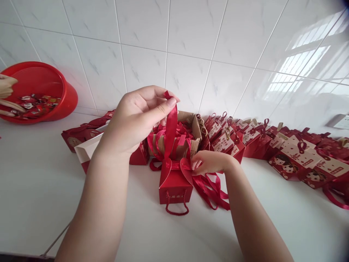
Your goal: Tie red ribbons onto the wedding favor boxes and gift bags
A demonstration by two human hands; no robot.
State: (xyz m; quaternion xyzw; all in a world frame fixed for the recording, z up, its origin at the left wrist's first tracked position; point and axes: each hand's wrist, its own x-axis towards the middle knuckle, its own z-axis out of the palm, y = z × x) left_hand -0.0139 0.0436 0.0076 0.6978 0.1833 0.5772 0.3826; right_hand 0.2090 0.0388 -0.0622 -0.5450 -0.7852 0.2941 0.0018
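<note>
A small red gift box (176,182) with a rope handle stands on the white table, in the middle of the view. My left hand (147,116) is raised above it, thumb and fingers pinching the end of a red ribbon (171,127) that runs down to the top of the box. At the box's right side is my right hand (205,162), its fingers bent against the upper edge beside the ribbon; what they hold, if anything, is hidden. Loose red ribbons (212,191) lie on the table below my right hand.
Behind the box, a cardboard carton (195,129) holds red ribbons. Many red and white gift boxes (293,160) line the wall at right. More red boxes (81,134) stand at left. Another person's hands (7,91) reach into a red basin (71,96) of wrapped items.
</note>
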